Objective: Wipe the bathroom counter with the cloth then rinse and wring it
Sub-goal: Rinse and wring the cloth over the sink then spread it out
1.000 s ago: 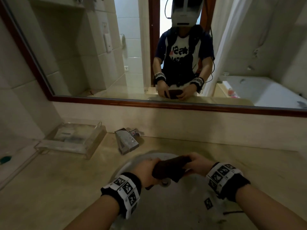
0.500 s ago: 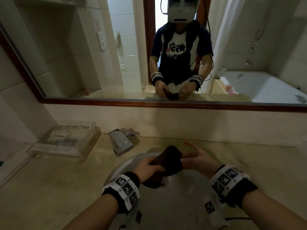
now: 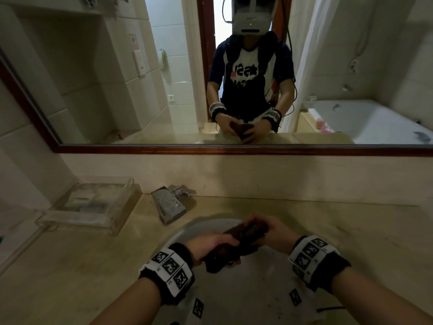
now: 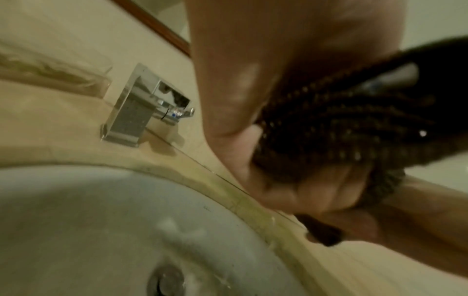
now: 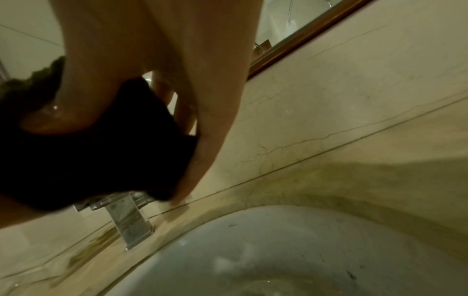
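- Directly over the white sink basin [image 3: 253,287], both hands held the dark brown cloth [image 3: 236,240], rolled into a thick rope slanting from near-left to far-right.
- The left hand [image 3: 210,246] had its fingers curled tight round the near end; the right hand [image 3: 273,231] wrapped the far end, thumb pressed on top.
- Just left of the hands stood the chrome faucet [image 3: 169,206], its spout angled toward the basin, close to the cloth but apart from it.
- Farther left, a clear plastic tray [image 3: 93,208] sat on the beige counter [image 3: 70,266], against the wall.
- Behind the counter ran a wood-framed mirror [image 3: 234,150], showing the person's reflection, a bathtub at right and a white curtain.
- Down in the basin, the metal drain [image 4: 168,280] showed among white streaks.
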The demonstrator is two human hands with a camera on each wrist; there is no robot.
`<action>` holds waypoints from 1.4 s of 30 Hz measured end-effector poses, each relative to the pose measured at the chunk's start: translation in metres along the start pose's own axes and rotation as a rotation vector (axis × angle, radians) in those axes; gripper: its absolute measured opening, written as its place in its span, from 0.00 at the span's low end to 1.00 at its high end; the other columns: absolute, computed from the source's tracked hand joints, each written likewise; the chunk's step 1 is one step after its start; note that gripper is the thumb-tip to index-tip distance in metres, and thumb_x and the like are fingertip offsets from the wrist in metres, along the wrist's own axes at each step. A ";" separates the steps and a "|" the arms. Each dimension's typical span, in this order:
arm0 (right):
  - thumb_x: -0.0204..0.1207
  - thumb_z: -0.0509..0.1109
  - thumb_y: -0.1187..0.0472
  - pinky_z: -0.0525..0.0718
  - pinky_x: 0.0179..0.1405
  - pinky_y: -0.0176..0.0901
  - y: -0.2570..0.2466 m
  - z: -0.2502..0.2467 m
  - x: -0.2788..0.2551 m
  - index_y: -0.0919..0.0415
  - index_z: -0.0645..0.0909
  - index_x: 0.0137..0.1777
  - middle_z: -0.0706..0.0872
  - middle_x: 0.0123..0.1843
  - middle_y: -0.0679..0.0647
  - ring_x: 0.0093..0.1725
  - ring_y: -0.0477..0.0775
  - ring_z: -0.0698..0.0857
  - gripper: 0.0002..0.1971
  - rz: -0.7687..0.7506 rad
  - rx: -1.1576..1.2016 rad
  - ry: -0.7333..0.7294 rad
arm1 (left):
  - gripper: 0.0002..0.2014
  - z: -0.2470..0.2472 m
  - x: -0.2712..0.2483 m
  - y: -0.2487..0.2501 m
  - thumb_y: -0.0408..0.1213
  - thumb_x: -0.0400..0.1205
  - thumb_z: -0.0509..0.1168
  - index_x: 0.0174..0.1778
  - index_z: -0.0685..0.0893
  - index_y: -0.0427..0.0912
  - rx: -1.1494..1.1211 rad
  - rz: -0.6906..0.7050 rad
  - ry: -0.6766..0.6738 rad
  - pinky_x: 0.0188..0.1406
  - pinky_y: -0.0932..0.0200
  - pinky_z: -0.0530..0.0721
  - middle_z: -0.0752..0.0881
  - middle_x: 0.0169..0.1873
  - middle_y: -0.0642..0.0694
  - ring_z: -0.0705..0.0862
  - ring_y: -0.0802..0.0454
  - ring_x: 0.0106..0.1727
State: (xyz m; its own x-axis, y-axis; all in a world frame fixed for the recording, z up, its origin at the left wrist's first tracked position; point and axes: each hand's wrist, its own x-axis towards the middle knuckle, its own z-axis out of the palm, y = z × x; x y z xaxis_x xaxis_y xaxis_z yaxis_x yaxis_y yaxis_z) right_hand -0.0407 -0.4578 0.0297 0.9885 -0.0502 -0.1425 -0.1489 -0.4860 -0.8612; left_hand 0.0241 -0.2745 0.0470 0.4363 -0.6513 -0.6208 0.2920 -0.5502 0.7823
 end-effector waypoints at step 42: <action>0.68 0.75 0.62 0.88 0.52 0.56 0.001 0.024 0.034 0.49 0.78 0.60 0.85 0.55 0.54 0.55 0.61 0.87 0.20 0.226 -0.349 -0.383 | 0.20 0.003 0.025 -0.031 0.54 0.73 0.68 0.60 0.77 0.55 0.994 0.386 0.518 0.50 0.55 0.86 0.86 0.53 0.52 0.86 0.50 0.52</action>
State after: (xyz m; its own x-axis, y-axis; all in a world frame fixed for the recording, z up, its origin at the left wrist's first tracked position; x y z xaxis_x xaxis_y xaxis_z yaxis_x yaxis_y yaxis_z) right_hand -0.0080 -0.4389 0.0121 0.8436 0.1020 -0.5272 -0.2740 -0.7626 -0.5860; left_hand 0.0234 -0.2754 0.0068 0.7101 -0.6996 -0.0787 -0.6240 -0.6773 0.3898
